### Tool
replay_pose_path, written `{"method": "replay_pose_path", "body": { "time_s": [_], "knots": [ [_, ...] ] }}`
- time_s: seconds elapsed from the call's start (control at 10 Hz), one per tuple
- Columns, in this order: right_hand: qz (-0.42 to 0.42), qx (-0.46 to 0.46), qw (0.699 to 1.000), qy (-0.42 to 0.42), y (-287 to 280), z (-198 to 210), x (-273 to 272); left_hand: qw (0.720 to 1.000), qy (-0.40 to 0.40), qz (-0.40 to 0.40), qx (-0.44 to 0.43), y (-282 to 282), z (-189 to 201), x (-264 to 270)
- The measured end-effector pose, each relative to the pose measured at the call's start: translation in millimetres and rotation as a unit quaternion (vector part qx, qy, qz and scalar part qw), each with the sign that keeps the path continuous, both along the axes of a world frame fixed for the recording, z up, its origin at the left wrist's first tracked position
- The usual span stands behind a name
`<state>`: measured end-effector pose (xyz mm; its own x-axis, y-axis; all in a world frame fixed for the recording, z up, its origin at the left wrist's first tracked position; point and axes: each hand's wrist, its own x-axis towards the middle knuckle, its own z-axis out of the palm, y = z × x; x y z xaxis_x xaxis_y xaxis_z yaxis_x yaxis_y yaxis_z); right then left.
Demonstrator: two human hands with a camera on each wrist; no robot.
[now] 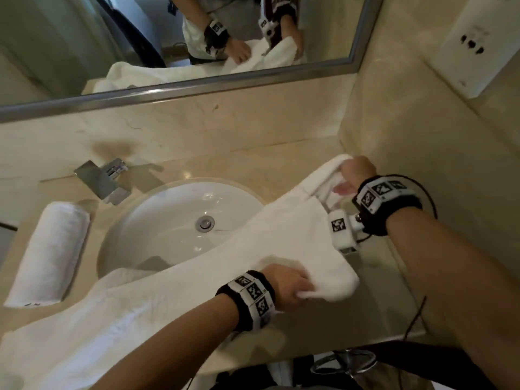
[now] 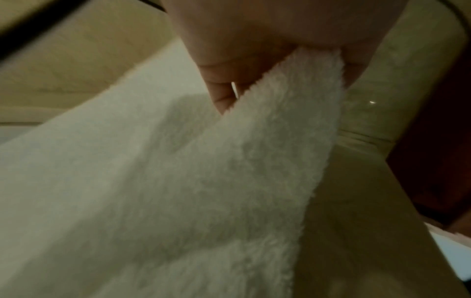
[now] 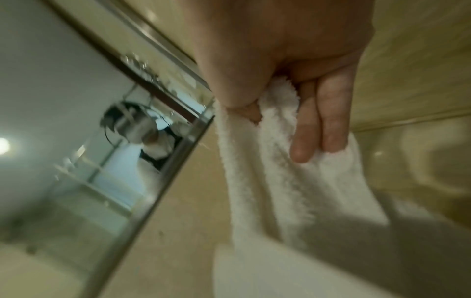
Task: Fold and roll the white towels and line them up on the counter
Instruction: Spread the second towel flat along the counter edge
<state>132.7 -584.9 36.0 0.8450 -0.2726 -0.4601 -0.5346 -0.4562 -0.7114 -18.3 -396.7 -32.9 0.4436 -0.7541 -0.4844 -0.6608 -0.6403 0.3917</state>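
Presently, both hands were closed on one end of the white towel (image 1: 253,249). The left hand (image 1: 289,285) gripped the near corner, fingers curled round the terry. The right hand (image 1: 356,173) pinched the far corner between thumb and fingers, near the right side wall. The held end hung taut between the two grips, above the right part of the counter (image 1: 374,282). The remaining length trailed leftward across the front of the sink (image 1: 168,215) and onto the counter's front edge.

Risk 1: the long trailing part lay over the basin rim. If the held end were lowered or slackened, cloth would probably sag into the bowl and might pick up moisture; whether the bowl was wet could not be determined.

Risk 2: the two corners were probably held at unequal tension. A fold made from that position would likely come out skewed, producing an uneven roll.

Risk 3: the free end reached the counter's front edge. A sharp pull to the right could drag it off the edge.

Surface: polished beige stone, smooth and likely low in friction, so cloth would slide readily. One rolled towel (image 1: 50,251) lay left of the basin, just beside the chrome faucet (image 1: 104,178).

Room: a framed mirror (image 1: 225,83) ran along the back wall; a white socket panel (image 1: 475,43) sat on the right wall.
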Motion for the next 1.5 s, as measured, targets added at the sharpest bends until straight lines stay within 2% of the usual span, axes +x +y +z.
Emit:
{"method": "replay_pose_path", "body": {
  "time_s": [0.1,0.2,0.3,0.4,0.5,0.6,0.7,0.8,0.9,1.0,1.2,1.3,1.4,1.5],
  "knots": [
    [-0.080,0.146,0.983,-0.073,12,39,30,0.997,0.018,-0.056,0.056,-8,-4,-9],
    [-0.157,0.287,0.929,-0.170,12,73,50,0.996,0.026,-0.054,0.064,-14,-6,-14],
    [-0.200,0.323,0.896,-0.231,3,87,62,0.996,0.031,-0.049,0.068,-18,-5,-15],
    [-0.188,0.212,0.930,-0.234,1,69,55,0.996,0.030,-0.055,0.069,-20,-8,-15],
    [-0.005,0.081,0.990,-0.115,9,39,18,0.996,0.046,-0.002,0.080,-23,-9,-17],
    [0.137,0.060,0.984,0.094,16,-7,-28,0.993,0.066,0.061,0.070,-27,-4,-13],
    [0.282,-0.117,0.944,0.123,16,-57,-59,0.987,0.066,0.145,0.004,-19,0,0],
    [0.317,-0.207,0.921,0.091,14,-86,-76,0.964,0.038,0.260,-0.029,1,-1,20],
    [0.277,-0.213,0.934,0.080,13,-95,-86,0.940,0.012,0.341,-0.016,15,-5,38],
    [0.247,-0.182,0.949,0.065,12,-102,-92,0.932,0.008,0.364,-0.008,14,-9,57],
    [0.158,-0.027,0.987,-0.011,12,-107,-97,0.946,0.007,0.325,0.021,-18,-22,74],
    [0.116,0.011,0.992,-0.051,16,-104,-96,0.953,-0.007,0.301,0.043,-29,-29,75],
    [0.130,-0.013,0.991,0.002,15,-110,-93,0.926,0.001,0.378,0.004,-31,-26,80],
    [0.139,-0.079,0.987,0.031,13,-118,-91,0.898,0.000,0.439,0.009,-26,-25,84]
  ]
}}
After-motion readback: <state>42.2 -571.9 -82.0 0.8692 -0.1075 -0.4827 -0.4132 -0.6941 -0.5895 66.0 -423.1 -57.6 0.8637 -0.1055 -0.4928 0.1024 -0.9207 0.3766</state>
